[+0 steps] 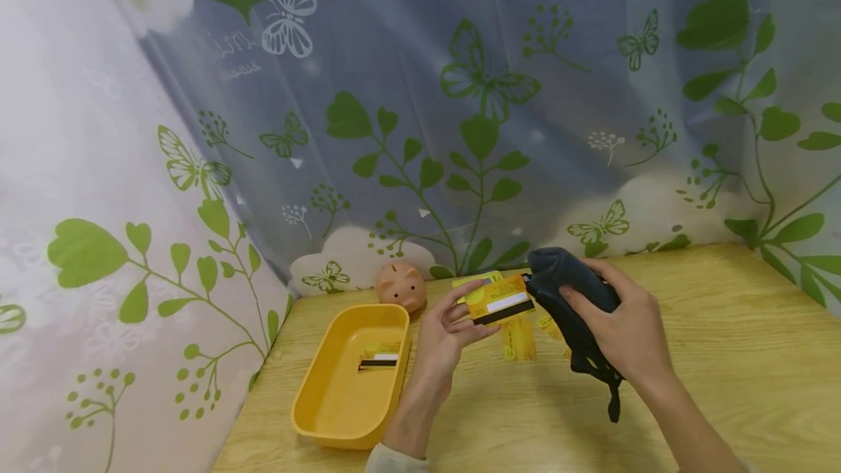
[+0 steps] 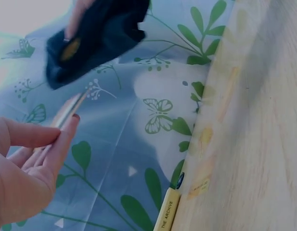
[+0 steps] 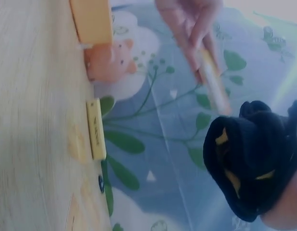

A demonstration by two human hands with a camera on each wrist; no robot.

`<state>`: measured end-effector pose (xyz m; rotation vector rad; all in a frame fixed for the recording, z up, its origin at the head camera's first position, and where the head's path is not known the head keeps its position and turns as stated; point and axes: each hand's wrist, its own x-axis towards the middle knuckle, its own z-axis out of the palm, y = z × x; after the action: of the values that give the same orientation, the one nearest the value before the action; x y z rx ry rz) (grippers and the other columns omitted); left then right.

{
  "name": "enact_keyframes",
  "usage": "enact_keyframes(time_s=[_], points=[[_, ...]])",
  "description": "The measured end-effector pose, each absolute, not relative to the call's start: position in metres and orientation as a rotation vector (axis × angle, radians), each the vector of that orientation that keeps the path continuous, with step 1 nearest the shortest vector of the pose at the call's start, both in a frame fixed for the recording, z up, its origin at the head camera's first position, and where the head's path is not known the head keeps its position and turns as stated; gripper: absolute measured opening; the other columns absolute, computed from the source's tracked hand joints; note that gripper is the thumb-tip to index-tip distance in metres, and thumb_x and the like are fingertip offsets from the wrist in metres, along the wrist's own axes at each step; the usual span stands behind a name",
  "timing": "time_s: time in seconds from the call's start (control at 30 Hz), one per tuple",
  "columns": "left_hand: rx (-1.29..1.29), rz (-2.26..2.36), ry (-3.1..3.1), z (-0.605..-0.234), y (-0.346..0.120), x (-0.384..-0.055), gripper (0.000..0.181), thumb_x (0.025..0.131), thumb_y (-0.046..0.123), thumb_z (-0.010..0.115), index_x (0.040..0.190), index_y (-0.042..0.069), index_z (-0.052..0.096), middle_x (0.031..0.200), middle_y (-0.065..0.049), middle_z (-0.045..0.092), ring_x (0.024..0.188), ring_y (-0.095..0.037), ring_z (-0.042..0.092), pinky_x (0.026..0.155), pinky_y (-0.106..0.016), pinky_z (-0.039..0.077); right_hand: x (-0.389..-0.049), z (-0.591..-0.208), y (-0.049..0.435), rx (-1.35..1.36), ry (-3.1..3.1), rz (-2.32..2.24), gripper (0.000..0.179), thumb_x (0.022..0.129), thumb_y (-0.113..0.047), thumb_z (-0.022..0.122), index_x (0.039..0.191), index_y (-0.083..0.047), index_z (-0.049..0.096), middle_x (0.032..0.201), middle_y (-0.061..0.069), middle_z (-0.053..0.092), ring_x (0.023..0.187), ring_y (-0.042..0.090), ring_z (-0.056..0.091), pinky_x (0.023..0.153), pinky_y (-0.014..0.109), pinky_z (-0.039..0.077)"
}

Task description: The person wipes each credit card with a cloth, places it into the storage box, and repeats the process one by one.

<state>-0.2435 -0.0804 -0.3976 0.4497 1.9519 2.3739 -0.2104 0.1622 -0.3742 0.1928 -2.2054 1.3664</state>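
My left hand (image 1: 439, 338) holds a yellow card (image 1: 499, 290) with a white strip and a black stripe between thumb and fingers, above the table. In the left wrist view the card (image 2: 71, 108) appears edge-on. My right hand (image 1: 634, 320) grips a dark blue fabric pouch (image 1: 568, 283) with a strap dangling below it. The pouch's end is close to the card's right edge in the head view. Yellow patches show at the mouth of the pouch (image 3: 249, 144) in the right wrist view.
Left of my left hand stands a yellow tray (image 1: 315, 378) with a striped card (image 1: 379, 358) inside. Behind it sits a pink piggy bank (image 1: 401, 287). Yellow cards (image 1: 519, 341) lie on the wooden table beneath my hands. A yellow box (image 2: 167, 211) lettered "THE ARCHIVE" lies near the patterned curtain.
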Motion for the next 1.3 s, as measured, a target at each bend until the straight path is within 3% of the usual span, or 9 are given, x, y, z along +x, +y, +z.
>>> enact_keyframes(time_s=[0.07,0.17,0.3,0.5,0.67,0.93,1.17,1.23,1.3], points=[[0.429,2.364,1.973,-0.399,-0.080,-0.244,0.064,0.088,-0.022,0.060,0.138,0.016,0.067,0.092,-0.007,0.064,0.076,-0.019,0.069,0.093,-0.049,0.060,-0.207,-0.373,0.155,0.240,-2.204,1.400,0.044,0.096,-0.027,0.078,0.138,-0.016,0.067,0.125,0.017,0.070,0.095,0.033,0.071,0.068,0.024,0.059],[0.399,2.334,2.024,-0.400,-0.078,-0.244,0.063,0.088,-0.020,0.063,0.140,0.015,0.066,0.116,-0.017,0.072,0.101,-0.034,0.074,0.093,-0.048,0.061,-0.204,-0.374,0.141,0.334,-2.207,1.432,0.042,0.096,-0.026,0.078,0.136,-0.019,0.068,0.127,0.010,0.070,0.096,0.027,0.071,0.071,0.027,0.061],[0.354,2.287,2.108,-0.399,-0.077,-0.243,0.058,0.090,-0.014,0.065,0.141,0.014,0.065,0.121,-0.017,0.073,0.101,-0.031,0.074,0.091,-0.040,0.062,-0.202,-0.380,0.123,0.437,-2.218,1.470,0.041,0.094,-0.022,0.080,0.133,-0.020,0.069,0.130,0.007,0.070,0.102,0.027,0.072,0.076,0.031,0.062],[0.350,2.254,2.158,-0.397,-0.075,-0.241,0.063,0.090,-0.020,0.056,0.138,0.020,0.069,0.128,-0.011,0.072,0.102,-0.024,0.072,0.079,-0.028,0.059,-0.202,-0.389,0.111,0.482,-2.284,1.530,0.041,0.093,-0.027,0.080,0.132,-0.021,0.068,0.128,0.007,0.070,0.104,0.026,0.071,0.078,0.034,0.061],[0.391,2.242,2.148,-0.396,-0.074,-0.240,0.061,0.091,-0.015,0.064,0.139,0.021,0.068,0.127,-0.011,0.073,0.105,-0.027,0.073,0.079,-0.029,0.060,-0.204,-0.390,0.113,0.418,-2.318,1.505,0.041,0.093,-0.029,0.080,0.132,-0.021,0.068,0.126,0.008,0.071,0.101,0.027,0.071,0.076,0.036,0.061],[0.427,2.259,2.114,-0.395,-0.075,-0.240,0.058,0.091,-0.012,0.067,0.143,0.015,0.065,0.124,-0.014,0.074,0.101,-0.027,0.075,0.084,-0.033,0.062,-0.206,-0.386,0.118,0.381,-2.288,1.463,0.041,0.093,-0.026,0.081,0.132,-0.019,0.070,0.128,0.012,0.071,0.102,0.032,0.071,0.076,0.043,0.062],[0.447,2.289,2.087,-0.395,-0.075,-0.240,0.058,0.090,-0.010,0.070,0.139,0.020,0.068,0.121,-0.014,0.074,0.101,-0.027,0.075,0.092,-0.040,0.061,-0.209,-0.386,0.131,0.334,-2.305,1.439,0.044,0.095,-0.028,0.079,0.136,-0.016,0.067,0.132,0.014,0.069,0.106,0.036,0.070,0.079,0.048,0.061],[0.467,2.301,2.063,-0.395,-0.075,-0.240,0.059,0.089,-0.012,0.070,0.138,0.020,0.068,0.102,-0.009,0.074,0.081,-0.019,0.072,0.093,-0.042,0.061,-0.210,-0.385,0.135,0.324,-2.308,1.414,0.044,0.096,-0.030,0.078,0.136,-0.015,0.066,0.131,0.014,0.069,0.104,0.035,0.070,0.078,0.045,0.061],[0.487,2.323,2.026,-0.395,-0.076,-0.240,0.061,0.089,-0.016,0.066,0.138,0.019,0.069,0.078,-0.001,0.058,0.060,-0.011,0.056,0.093,-0.046,0.061,-0.211,-0.384,0.139,0.314,-2.296,1.386,0.044,0.096,-0.029,0.078,0.136,-0.014,0.067,0.130,0.014,0.069,0.103,0.035,0.070,0.077,0.044,0.060]])
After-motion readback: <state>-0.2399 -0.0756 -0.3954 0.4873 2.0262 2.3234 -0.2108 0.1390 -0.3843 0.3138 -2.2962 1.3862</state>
